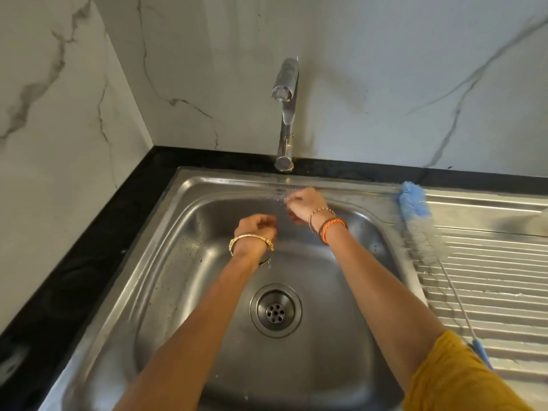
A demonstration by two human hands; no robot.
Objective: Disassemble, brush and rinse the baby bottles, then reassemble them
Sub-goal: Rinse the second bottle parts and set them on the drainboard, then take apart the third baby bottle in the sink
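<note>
Both hands over the sink (166, 262), frame centre. Left hand (255, 228) has fingers curled, nothing visible in it. Right hand (302, 204) is blurred at the basin's far rim, fingers curled; can't tell if it holds anything. Brush (421, 232) lies on the drainboard (489, 262), right of frame, blue head near the wall. Tap (286, 114) top centre. No bottles visible.

Person, bare forearms. Left wrist: one gold bangle (251, 242). Right wrist: beaded bracelet (319, 213), brown and orange thread bands (333, 227). Mustard-yellow sleeve (453, 378) at five o'clock.
</note>
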